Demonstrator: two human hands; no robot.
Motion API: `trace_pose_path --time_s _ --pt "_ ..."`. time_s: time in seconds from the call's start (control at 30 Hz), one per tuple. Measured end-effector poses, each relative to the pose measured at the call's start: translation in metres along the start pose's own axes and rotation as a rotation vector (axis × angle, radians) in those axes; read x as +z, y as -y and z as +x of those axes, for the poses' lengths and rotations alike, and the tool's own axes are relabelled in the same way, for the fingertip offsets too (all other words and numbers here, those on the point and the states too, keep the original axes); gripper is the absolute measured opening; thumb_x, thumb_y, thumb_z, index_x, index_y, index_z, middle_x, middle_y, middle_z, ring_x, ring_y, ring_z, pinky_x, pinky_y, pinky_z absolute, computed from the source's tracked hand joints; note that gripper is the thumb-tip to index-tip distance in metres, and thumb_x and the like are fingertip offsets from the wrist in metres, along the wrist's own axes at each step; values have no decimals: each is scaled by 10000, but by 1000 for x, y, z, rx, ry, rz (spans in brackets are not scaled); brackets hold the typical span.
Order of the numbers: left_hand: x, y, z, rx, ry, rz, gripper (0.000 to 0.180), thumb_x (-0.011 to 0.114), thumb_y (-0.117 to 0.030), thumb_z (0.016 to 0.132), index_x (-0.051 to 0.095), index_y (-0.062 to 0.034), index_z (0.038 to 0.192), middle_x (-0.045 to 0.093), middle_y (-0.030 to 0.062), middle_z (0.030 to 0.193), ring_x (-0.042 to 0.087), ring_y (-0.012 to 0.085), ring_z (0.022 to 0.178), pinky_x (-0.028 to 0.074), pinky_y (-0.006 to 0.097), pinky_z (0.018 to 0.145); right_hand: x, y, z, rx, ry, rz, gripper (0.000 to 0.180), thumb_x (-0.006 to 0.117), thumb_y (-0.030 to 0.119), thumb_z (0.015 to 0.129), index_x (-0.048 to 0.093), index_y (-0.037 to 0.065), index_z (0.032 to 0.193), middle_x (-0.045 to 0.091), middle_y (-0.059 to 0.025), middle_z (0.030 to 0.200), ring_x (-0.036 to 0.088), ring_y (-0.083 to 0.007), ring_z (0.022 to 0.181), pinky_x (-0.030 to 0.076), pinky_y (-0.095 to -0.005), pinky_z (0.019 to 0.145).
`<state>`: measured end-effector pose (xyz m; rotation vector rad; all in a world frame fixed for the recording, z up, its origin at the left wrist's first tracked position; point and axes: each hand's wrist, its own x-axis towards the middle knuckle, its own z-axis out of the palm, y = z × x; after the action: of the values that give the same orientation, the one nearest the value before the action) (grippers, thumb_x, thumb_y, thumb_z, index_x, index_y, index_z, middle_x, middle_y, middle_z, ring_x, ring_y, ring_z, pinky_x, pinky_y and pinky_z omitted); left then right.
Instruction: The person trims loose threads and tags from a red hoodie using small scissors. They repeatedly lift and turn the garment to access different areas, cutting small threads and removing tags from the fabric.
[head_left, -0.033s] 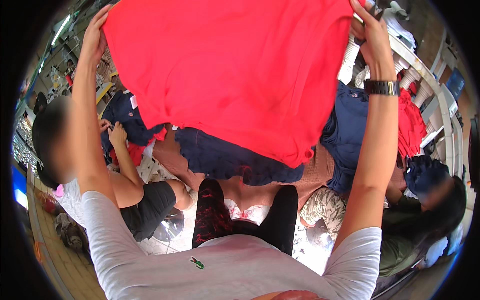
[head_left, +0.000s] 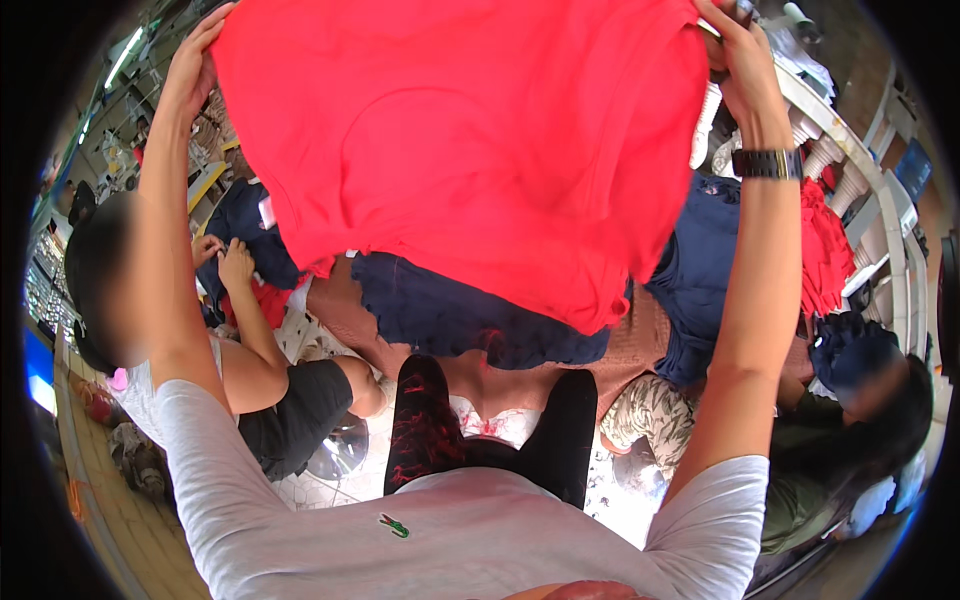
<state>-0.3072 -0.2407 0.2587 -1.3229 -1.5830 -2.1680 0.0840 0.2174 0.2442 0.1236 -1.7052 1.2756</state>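
Note:
A red shirt (head_left: 440, 150) hangs spread out between my raised hands, with a curved neckline-like seam across it. My left hand (head_left: 195, 65) pinches its upper left corner. At the upper right corner my right hand (head_left: 742, 65) grips the cloth, fingers partly hidden. A small dark object, too unclear to name, shows beside those fingers. The shirt's top edge runs out of view. Below its lower edge, a pile of navy garments (head_left: 440, 318) lies on a brown-covered table (head_left: 645, 335), partly hidden.
More navy garments (head_left: 700, 265) lie to the right, with red garments (head_left: 825, 240) beyond. On the left a person (head_left: 235, 265) handles navy cloth; another person (head_left: 850, 440) sits at the right. A white curved railing (head_left: 840, 125) runs along the right side.
The red shirt's folds have shifted, and its right side has moved slightly outward. Both hands keep hold of it and have moved very little.

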Motion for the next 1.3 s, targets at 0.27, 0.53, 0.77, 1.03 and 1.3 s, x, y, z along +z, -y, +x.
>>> trace_pose_path --time_s 0.27,0.53,0.77,1.03,1.3 --pt "50 -45 -13 156 -37 73 509 479 132 944 471 33 1444 535 284 1377 603 371 1162 524 516 964 -2 0 48 -151 -172 -37 119 657 149 960 654 92 1065 431 108 576 304 -20 437 216 -227 417" --pt "-10 -30 4 322 -164 861 404 641 -256 992 642 -108 1367 689 27 1272 596 118 1232 428 283 1049 -137 -39 110 121 600 478 401 608 55 951 560 47 1349 549 70 735 278 -9 455 236 -206 426" --pt "19 85 52 -370 156 465 432 587 -185 1022 542 -72 1437 576 60 1414 626 176 1211 471 292 1090 -46 -154 59 462 -102 -525 344 666 68 933 680 96 1276 470 117 682 295 -8 499 228 -206 453" --pt "72 207 91 -110 -84 -120 382 502 -3 1009 477 76 1381 552 196 1370 609 288 1217 502 336 1080 -37 -183 111 -100 -275 -168 183 701 102 931 768 112 1101 518 101 685 362 -21 533 282 -213 485" --pt "98 325 -9 -737 179 402 465 593 -231 986 523 -54 1411 518 109 1438 531 260 1241 467 412 985 -77 -306 9 475 -184 -786 268 668 70 869 794 120 1100 771 -35 995 678 -130 894 509 -294 811"
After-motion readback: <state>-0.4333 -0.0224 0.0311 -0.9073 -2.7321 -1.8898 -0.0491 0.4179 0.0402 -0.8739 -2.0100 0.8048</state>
